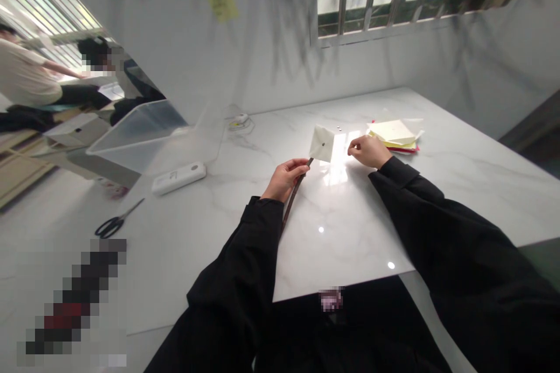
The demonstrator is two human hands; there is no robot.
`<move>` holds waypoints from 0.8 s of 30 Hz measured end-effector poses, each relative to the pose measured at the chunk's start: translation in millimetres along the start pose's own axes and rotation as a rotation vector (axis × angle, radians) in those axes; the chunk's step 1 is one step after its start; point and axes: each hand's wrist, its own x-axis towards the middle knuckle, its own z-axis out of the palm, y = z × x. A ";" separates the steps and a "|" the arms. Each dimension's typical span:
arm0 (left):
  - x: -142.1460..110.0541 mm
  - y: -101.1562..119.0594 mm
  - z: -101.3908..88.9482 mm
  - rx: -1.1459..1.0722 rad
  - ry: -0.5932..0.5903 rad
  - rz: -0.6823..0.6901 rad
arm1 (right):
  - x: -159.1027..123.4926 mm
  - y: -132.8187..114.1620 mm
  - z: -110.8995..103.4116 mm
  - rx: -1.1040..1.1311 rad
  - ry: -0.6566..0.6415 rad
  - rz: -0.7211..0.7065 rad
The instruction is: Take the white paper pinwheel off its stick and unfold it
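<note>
My left hand (286, 179) is closed, with thumb and fingertips pinching a thin brown stick (294, 195) near its upper end. At the top of the stick is a square of white paper (318, 139) with a small dark dot at its middle. To the right, my right hand (370, 151) hovers apart from the paper, its fingers curled together in a pinch. Whatever may be between those fingertips is too small or hidden to make out. Several tiny bits (339, 128) lie on the table just beyond the white square.
Beside my right hand lies a stack of coloured paper (391, 133). On the left of the marble-patterned table (245, 256) are scissors (118, 221), a white oblong device (179, 178) and a clear plastic bin (140, 131). Two people sit farther back at left.
</note>
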 end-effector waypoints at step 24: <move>0.6 -0.6 0.0 0.047 -0.060 0.006 | -1.8 -1.4 4.4 -0.002 0.020 -0.038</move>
